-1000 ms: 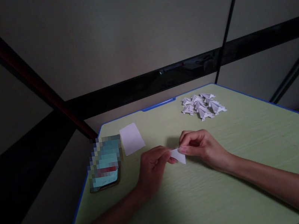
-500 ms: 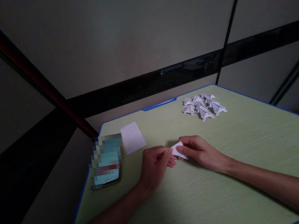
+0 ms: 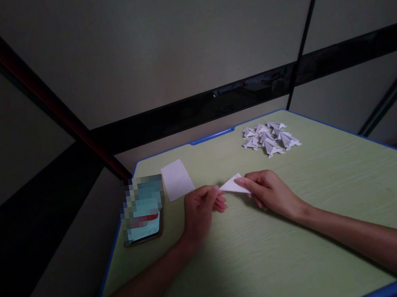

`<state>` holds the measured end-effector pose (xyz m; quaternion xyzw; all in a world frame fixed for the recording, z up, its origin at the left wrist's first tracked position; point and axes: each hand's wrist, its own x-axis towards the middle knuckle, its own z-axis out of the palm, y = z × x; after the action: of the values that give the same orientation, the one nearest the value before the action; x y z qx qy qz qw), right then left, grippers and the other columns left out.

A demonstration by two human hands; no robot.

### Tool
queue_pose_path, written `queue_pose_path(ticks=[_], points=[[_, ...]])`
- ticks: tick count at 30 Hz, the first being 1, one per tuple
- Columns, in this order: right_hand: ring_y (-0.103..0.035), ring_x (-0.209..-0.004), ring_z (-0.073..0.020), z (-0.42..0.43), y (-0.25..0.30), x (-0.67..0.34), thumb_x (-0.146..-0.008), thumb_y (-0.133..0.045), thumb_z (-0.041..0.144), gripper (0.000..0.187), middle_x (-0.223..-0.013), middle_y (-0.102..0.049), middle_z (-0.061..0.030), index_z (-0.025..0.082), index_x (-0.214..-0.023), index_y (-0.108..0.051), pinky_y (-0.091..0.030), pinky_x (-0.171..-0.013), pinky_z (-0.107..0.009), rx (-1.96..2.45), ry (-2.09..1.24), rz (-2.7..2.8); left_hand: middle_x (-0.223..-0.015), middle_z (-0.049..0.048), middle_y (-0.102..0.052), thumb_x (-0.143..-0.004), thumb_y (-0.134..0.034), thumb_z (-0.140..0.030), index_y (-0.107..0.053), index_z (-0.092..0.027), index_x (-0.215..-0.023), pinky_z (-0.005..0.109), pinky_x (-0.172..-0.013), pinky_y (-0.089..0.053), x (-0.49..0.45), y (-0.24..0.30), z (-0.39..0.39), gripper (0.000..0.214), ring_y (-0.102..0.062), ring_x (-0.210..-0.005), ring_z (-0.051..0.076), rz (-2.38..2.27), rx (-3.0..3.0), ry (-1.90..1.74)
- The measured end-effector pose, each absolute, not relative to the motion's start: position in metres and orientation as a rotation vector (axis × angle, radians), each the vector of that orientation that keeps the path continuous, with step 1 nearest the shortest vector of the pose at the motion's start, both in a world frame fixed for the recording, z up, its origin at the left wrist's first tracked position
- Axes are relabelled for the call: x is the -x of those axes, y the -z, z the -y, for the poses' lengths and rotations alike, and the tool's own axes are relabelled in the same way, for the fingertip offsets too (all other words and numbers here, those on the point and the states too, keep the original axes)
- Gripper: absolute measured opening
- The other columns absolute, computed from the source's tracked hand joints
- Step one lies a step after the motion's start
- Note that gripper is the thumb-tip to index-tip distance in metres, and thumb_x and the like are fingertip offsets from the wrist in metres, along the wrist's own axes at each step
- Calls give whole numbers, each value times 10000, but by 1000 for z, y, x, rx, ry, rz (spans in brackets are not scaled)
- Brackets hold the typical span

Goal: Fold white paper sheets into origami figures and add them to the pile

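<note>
Between my hands, above the middle of the table, is a small white folded paper (image 3: 233,184) with a pointed left end. My left hand (image 3: 201,211) pinches that tip between thumb and forefinger, its other fingers loosely curled below. At the wider right end, my right hand (image 3: 271,192) grips the paper, thumb on top and fingers underneath. Part of the paper is hidden by the right thumb. Beyond my right hand stand several white folded-paper figures (image 3: 270,139), grouped close together.
A flat sheet of white paper (image 3: 177,179) lies beyond my left hand. Left of it is a phone (image 3: 144,212) with its screen partly pixelated. The pale green table (image 3: 339,181) has a blue edge, and a dark-banded panelled wall (image 3: 175,47) rises behind it.
My hands have moved apart slightly, the left one to the left, so more of the folded paper shows as a pointed triangle. The view has shifted a little.
</note>
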<state>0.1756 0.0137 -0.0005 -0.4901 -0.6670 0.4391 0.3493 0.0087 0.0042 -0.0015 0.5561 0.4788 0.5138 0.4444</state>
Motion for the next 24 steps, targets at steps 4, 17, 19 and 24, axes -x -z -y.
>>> queue_pose_path(ticks=[4,17,19,24], points=[[-260,-358,-48,-21,-2,-188,-757,-433,432,375,-404,-298,70,166,-496,-389,-190,-357,-187,1260,-1012,1713,-492,-18,-543,-702,-487,-226,-541,-108,-591,186,-444,-409,0,2,-15,171,-501,-426,73,-1284,-1246,-1405],[-343,-522,-70,-4,-2,-173,-821,-402,293,278,-545,-367,44,138,-594,-438,-274,-502,-189,888,-1088,2257,-456,-56,-297,-741,-429,-281,-372,-143,-461,198,-436,-203,-12,-1,0,317,-290,-458,60,-1067,-1971,-785],[-329,-515,-67,-3,-3,-174,-808,-427,309,286,-536,-348,47,135,-581,-444,-265,-494,-189,873,-1145,2236,-453,-55,-290,-749,-412,-292,-363,-146,-454,199,-437,-203,-11,0,1,333,-294,-454,61,-1007,-1975,-770],[-443,-617,-96,3,-8,-169,-820,-390,350,320,-611,-471,0,118,-642,-519,-337,-591,-220,622,-1514,2007,-439,-15,-463,-755,-350,-379,-464,-143,-512,194,-402,-282,-15,7,7,357,-402,-394,76,-873,-1589,-814]])
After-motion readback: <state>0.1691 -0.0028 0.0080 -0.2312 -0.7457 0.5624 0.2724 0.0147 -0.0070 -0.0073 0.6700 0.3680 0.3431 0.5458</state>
